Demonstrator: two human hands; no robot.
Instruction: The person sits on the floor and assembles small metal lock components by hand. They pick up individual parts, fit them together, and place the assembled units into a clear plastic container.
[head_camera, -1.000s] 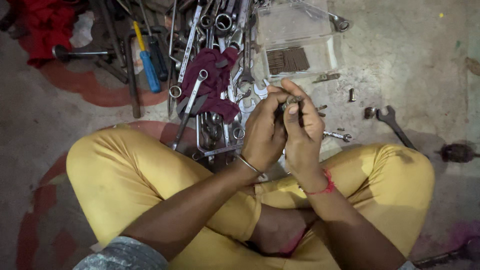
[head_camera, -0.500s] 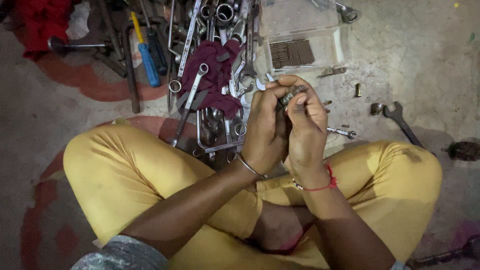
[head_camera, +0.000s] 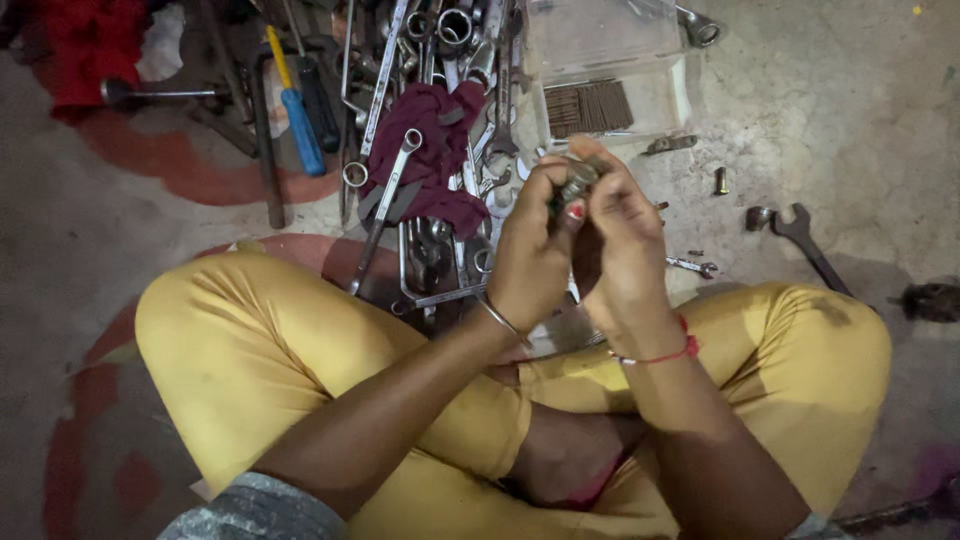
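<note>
I sit cross-legged in yellow trousers (head_camera: 250, 350) on a concrete floor. My left hand (head_camera: 535, 250) and my right hand (head_camera: 620, 250) are raised together above my lap, fingers pinched on a small dark metal part (head_camera: 578, 180) held between the fingertips of both. Most of the part is hidden by my fingers. Just beyond my hands lies a pile of wrenches (head_camera: 440, 240) with a maroon rag (head_camera: 435, 150) on top.
A clear plastic box (head_camera: 610, 70) with thin dark rods stands behind the pile. A blue-handled screwdriver (head_camera: 298, 125) lies far left, red cloth (head_camera: 90, 45) at the corner. An open-end spanner (head_camera: 805, 245), a small bolt (head_camera: 720, 180) and a small bit (head_camera: 692, 266) lie right.
My hands stay together on the small part, with the fingers shifting slightly around it. The view has tilted a little, so the tool pile sits higher in frame.
</note>
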